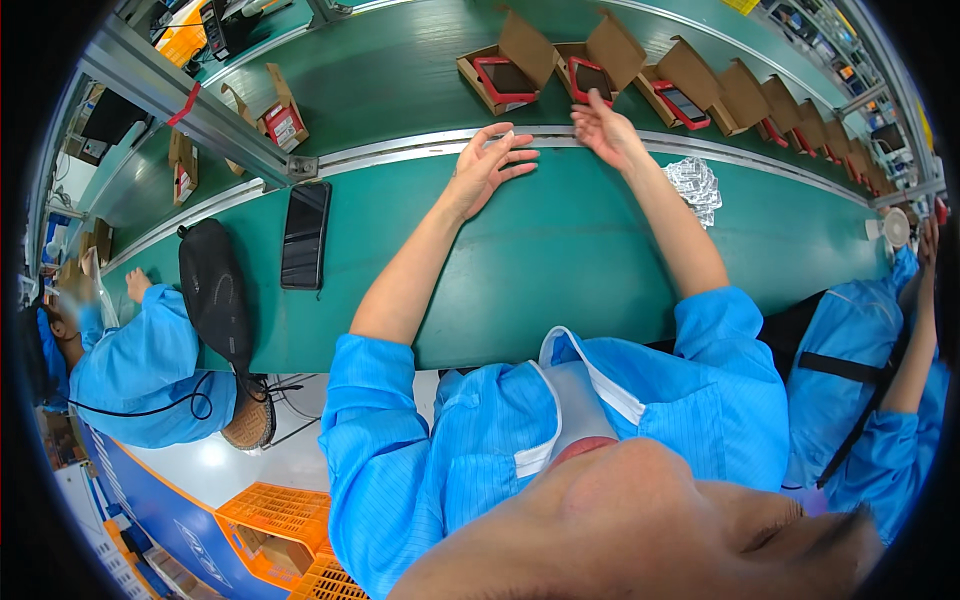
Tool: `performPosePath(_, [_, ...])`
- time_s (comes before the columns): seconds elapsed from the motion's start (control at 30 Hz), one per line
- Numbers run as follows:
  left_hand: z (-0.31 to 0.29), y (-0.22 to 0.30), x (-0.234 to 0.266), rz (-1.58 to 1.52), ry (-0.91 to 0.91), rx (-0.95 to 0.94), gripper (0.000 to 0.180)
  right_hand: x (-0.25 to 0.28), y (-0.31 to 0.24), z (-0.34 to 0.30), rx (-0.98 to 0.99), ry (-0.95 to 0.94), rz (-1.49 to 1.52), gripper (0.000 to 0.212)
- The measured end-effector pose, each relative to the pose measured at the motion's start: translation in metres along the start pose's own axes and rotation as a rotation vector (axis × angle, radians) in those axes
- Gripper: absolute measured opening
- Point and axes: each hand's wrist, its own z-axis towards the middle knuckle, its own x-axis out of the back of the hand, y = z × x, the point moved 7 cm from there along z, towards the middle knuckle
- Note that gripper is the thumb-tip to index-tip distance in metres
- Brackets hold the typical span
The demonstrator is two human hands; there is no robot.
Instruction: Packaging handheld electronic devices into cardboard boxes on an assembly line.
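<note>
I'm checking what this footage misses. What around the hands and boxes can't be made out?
All in the head view:
- Red-framed device: lower edge partly hidden by the right hand.
- Pale speck at the left hand: too small to identify.
- Silver pieces: uncountable, as they overlap.
- Farthest-right boxes: contents too small, crowded by overlapping boxes.

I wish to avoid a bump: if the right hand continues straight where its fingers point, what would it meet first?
Probably the red-edged device in the open cardboard box ahead of the right hand; the hand overlaps its near edge in the picture, so whether they already touch is unclear.
</note>
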Motion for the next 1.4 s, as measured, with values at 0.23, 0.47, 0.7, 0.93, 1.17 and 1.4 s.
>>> performPosePath(0.23, [0.004, 0.0, 0.006, -0.053, 0.054, 0.001, 0.043, -0.073, 0.035, 0.027, -0.144, -0.094, -0.033, 0.054])
performPosePath(0.47, [0.008, 0.001, 0.016, -0.213, 0.141, -0.018, 0.049, -0.073, 0.039, 0.002, -0.034, -0.216, 0.005, 0.028])
performPosePath(0.7, [0.004, 0.002, 0.019, -0.33, 0.057, 0.003, 0.046, -0.09, 0.071, -0.075, -0.186, -0.468, 0.152, 0.024])
performPosePath(0.93, [0.008, 0.001, 0.021, -0.246, 0.048, -0.012, 0.041, -0.089, 0.076, -0.078, -0.212, -0.528, 0.218, 0.027])
performPosePath(1.17, [0.008, -0.002, 0.025, -0.226, 0.098, -0.012, 0.041, -0.093, 0.076, -0.083, -0.178, -0.571, 0.112, 0.037])
performPosePath(1.4, [0.009, -0.005, 0.027, -0.227, 0.121, -0.011, 0.04, -0.09, 0.077, -0.082, -0.192, -0.567, 0.145, 0.037])
